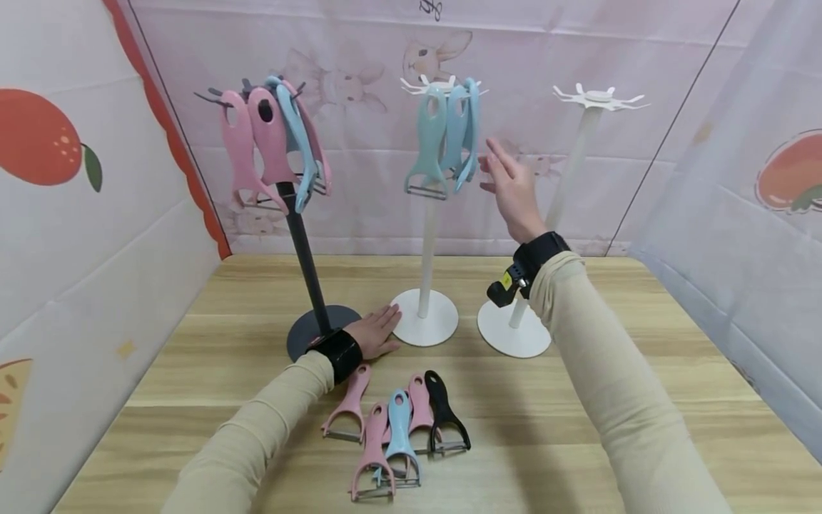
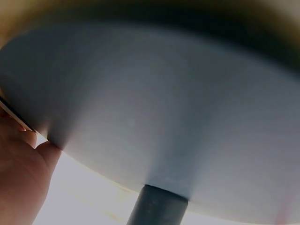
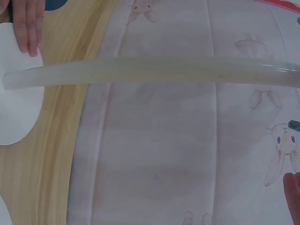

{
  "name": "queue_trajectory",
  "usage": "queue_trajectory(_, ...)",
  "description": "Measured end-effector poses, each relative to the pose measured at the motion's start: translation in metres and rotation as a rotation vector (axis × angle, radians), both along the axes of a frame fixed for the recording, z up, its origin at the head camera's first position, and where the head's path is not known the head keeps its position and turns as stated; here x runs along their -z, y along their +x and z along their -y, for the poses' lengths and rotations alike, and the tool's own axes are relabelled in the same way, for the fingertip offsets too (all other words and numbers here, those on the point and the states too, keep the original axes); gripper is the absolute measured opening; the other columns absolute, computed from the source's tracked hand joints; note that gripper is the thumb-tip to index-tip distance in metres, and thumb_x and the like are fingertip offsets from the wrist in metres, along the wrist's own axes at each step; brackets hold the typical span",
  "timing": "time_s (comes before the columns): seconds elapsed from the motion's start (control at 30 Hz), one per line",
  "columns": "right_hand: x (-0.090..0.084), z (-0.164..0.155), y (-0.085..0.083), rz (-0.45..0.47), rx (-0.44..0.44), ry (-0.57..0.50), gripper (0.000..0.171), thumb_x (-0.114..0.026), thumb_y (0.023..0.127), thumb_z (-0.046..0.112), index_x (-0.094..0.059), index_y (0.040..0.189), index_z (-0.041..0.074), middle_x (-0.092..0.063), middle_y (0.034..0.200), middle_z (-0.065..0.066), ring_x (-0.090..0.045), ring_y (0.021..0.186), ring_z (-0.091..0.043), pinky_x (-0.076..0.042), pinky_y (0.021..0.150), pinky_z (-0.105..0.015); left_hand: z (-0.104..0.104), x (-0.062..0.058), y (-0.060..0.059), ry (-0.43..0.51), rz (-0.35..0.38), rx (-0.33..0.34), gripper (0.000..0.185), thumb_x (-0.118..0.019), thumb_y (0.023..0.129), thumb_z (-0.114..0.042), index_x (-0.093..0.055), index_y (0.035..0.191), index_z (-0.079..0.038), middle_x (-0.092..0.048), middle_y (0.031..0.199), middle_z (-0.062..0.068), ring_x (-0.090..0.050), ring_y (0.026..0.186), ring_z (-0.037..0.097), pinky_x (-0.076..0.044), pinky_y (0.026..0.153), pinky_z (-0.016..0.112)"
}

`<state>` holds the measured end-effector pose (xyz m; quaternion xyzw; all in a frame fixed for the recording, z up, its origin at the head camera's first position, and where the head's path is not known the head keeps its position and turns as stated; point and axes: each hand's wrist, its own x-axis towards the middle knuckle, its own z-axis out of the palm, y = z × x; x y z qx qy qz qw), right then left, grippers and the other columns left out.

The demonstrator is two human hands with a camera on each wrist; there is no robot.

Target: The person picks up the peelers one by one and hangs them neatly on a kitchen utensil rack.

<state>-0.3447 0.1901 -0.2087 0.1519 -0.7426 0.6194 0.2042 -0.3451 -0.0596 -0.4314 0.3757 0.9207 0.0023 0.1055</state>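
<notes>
Right hand [image 1: 511, 191] fingers extend loosely, a blue peeler [image 1: 474, 128] just beside them at ten o'clock. Left hand [image 1: 372, 335], fingers straight, touches a white base [image 1: 439, 330].

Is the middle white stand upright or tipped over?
Upright: the stand has its round base flat on the table, and peelers hang from its top.
</notes>
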Motion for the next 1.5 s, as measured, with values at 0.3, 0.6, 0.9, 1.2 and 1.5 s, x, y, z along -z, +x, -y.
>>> queue_trajectory(0.3,0.052,-0.005,0.013,0.16,0.055,0.319,0.047,-0.032,0.1,0.03,-0.037,0.139,0.004,-0.042,0.137,-0.016,-0.041,0.123,-0.027,-0.034,0.1,-0.039,-0.003,0.001,-0.003,-0.034,0.016,-0.036,0.068,-0.037,0.097,-0.041,-0.014,0.145,0.001,-0.008,0.15,0.017,-0.008,0.137,0.028,-0.018,0.108,0.042)
queue_trajectory(0.6,0.14,0.013,0.017,0.3,-0.15,1.113,0.061,-0.038,0.098,0.031,-0.023,0.138,-0.012,-0.025,0.141,-0.03,-0.024,0.131,-0.039,-0.02,0.107,-0.044,-0.002,-0.01,-0.009,0.021,0.096,-0.053,0.062,-0.038,0.097,-0.036,-0.02,0.143,0.001,-0.014,0.149,0.017,-0.012,0.137,0.028,-0.016,0.108,0.043)
queue_trajectory(0.9,0.192,0.036,0.016,0.351,-0.208,1.363,0.073,-0.039,0.096,0.04,-0.017,0.139,-0.014,-0.009,0.145,-0.031,-0.006,0.135,-0.04,-0.011,0.109,-0.042,0.015,-0.033,0.012,0.24,0.021,-0.02,0.046,-0.04,0.098,-0.025,-0.042,0.132,0.005,-0.038,0.137,0.024,-0.038,0.125,0.032,-0.031,0.101,0.042)
queue_trajectory(1.2,0.212,0.031,0.009,0.341,-0.282,1.418,0.071,-0.036,0.098,0.037,-0.014,0.136,-0.019,-0.006,0.143,-0.036,-0.005,0.134,-0.043,-0.009,0.109,-0.045,0.017,-0.05,0.067,0.154,-0.052,-0.236,0.042,-0.056,0.09,-0.031,-0.055,0.113,0.004,-0.058,0.077,0.009,-0.056,0.065,0.019,-0.048,0.059,0.033)
queue_trajectory(1.5,0.215,0.036,0.01,0.389,-0.279,1.457,0.076,-0.038,0.096,0.042,-0.011,0.14,-0.013,-0.003,0.145,-0.031,-0.002,0.135,-0.04,-0.012,0.109,-0.045,0.023,-0.037,0.097,0.12,0.078,-0.296,0.039,-0.066,0.082,-0.036,-0.056,0.099,-0.002,-0.05,0.063,0.001,-0.05,0.055,0.014,-0.042,0.052,0.029)
